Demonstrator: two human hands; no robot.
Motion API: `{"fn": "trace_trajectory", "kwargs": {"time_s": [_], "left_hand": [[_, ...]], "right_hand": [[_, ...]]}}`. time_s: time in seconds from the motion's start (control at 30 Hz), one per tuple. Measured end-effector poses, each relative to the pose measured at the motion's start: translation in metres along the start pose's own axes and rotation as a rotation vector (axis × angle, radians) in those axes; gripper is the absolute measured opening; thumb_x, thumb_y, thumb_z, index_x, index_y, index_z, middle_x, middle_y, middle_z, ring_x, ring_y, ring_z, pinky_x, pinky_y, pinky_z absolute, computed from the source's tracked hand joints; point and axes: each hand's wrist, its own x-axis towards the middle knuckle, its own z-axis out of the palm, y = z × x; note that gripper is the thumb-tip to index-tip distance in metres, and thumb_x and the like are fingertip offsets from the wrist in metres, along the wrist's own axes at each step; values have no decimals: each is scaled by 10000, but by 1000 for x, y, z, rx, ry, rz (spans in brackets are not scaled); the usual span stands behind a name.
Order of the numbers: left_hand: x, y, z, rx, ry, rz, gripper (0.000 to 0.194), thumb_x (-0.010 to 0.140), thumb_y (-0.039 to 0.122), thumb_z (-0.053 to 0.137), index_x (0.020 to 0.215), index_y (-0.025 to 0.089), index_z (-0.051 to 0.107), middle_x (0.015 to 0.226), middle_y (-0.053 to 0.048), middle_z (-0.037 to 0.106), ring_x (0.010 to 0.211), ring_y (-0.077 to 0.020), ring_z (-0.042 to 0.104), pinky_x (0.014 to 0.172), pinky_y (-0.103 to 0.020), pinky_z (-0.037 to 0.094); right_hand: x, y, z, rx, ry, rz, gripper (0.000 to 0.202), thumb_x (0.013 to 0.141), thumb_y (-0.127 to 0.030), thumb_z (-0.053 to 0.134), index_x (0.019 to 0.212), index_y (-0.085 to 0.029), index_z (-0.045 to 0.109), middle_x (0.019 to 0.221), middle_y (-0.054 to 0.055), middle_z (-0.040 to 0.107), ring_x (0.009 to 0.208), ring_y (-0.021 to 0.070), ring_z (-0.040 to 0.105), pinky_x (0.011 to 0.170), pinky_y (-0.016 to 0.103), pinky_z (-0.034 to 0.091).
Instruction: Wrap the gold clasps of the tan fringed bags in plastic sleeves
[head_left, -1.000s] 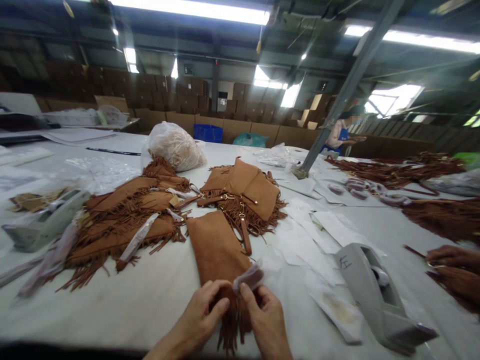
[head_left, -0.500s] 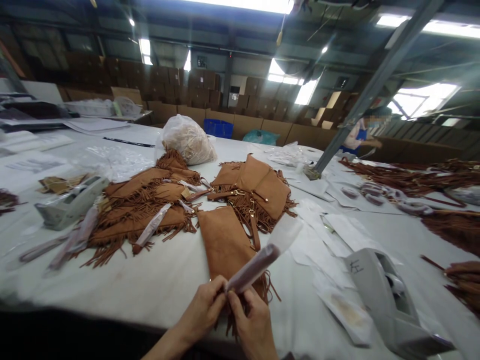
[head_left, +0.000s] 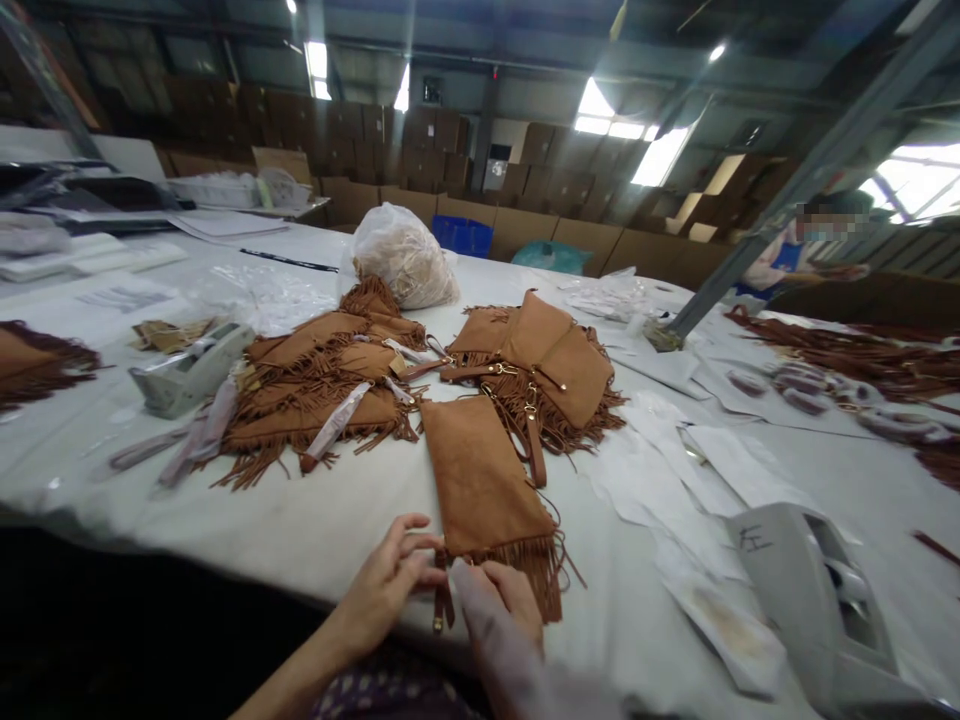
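Note:
My right hand (head_left: 519, 598) is closed on a strap in a translucent sleeve (head_left: 499, 640), which slants toward the lower right and is blurred at its near end. Beside it, my left hand (head_left: 382, 585) has its fingers apart, close to a brown strap end (head_left: 441, 595) with a metal clasp at the table edge. Whether the left fingertips touch that strap I cannot tell. Just beyond both hands a brown fringed pouch (head_left: 480, 475) lies flat, its fringe (head_left: 536, 570) toward me. Behind the pouch is a pile of brown fringed bags (head_left: 559, 355) with straps and clips.
More fringed bags (head_left: 322, 380) with wrapped straps lie left of centre. Tape dispensers stand at the left (head_left: 191, 370) and right (head_left: 814, 600). White sheets (head_left: 652, 470) spread at right; a stuffed clear plastic bag (head_left: 405, 255) sits behind. A person (head_left: 795, 255) stands at far right.
The sleeved strap has swung from pointing away over the pouch to pointing down toward me. My left hand has let go of it and its fingers have spread. The view has shifted.

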Motion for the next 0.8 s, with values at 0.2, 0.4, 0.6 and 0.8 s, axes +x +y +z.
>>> {"fn": "trace_trajectory", "kwargs": {"time_s": [0.2, 0.4, 0.6, 0.8], "left_hand": [[-43, 1, -18, -153, -227, -400, 430, 791, 545, 600, 863, 124, 552, 642, -61, 638, 493, -132, 587, 491, -206, 420], [-59, -13, -37, 26, -154, -311, 371, 806, 481, 605, 861, 114, 604, 578, -1, 602, 346, -37, 395, 371, -159, 194], [-66, -26, -41, 133, -88, -351, 524, 785, 625, 540, 738, 111, 626, 572, -52, 631, 403, -91, 490, 423, -190, 279], [-53, -35, -27, 14, 83, -202, 492, 762, 589, 599, 632, 115, 609, 535, -23, 579, 483, -112, 512, 492, -211, 336]], "right_hand": [[-5, -23, 5, 115, -148, -207, 236, 891, -113, 491, 1074, -137, 637, 817, 105, 661, 728, 198, 597, 655, 334, 498], [-8, -26, 10, 562, -323, 719, 266, 904, -352, 469, 1022, -165, 618, 825, 94, 688, 694, 207, 667, 579, 291, 541], [14, -34, 40, 888, -265, 1254, 438, 701, -505, 678, 933, -177, 503, 475, -66, 545, 328, 97, 453, 322, 172, 296], [23, -40, 48, 1001, -77, 1324, 473, 610, -405, 751, 935, -179, 491, 509, -63, 566, 380, 80, 442, 369, 160, 306]]}}
